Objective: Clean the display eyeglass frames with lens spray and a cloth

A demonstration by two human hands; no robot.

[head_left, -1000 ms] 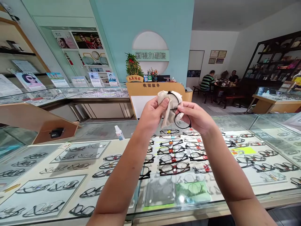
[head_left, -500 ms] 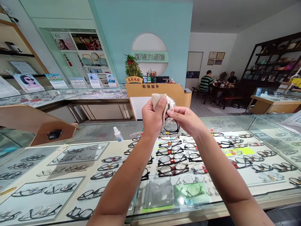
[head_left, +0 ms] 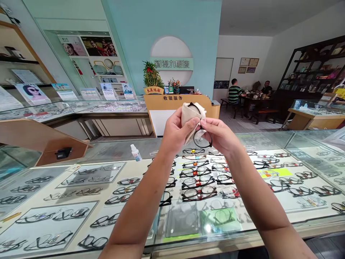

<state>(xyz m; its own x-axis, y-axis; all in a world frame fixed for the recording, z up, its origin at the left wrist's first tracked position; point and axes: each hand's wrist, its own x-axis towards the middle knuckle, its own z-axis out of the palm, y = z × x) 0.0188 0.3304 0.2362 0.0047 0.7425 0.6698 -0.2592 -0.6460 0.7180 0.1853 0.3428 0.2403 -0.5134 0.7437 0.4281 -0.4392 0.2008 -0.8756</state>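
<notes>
Above the glass counter, my left hand (head_left: 176,130) is closed around a cream cleaning cloth (head_left: 191,114), thumb pressed on its near side. The cloth wraps one lens of a pair of dark-rimmed eyeglasses (head_left: 202,138); a bit of black rim shows at the cloth's top. The other round lens hangs bare below. My right hand (head_left: 219,133) pinches the eyeglasses near the middle of the frame, thumb and forefinger touching the cloth's edge. Its other fingers are partly behind the bare lens.
A white spray bottle (head_left: 136,153) stands on the glass display counter (head_left: 107,153), left of my forearms. Rows of eyeglasses (head_left: 198,172) lie beneath the glass. Beyond is a wooden cashier desk (head_left: 183,104). Two people (head_left: 235,92) sit at a table at the back right.
The eyeglasses and cloth have turned between my hands. More of the bare lens shows, and black rim now appears at the cloth's top. My left thumb has shifted lower.
</notes>
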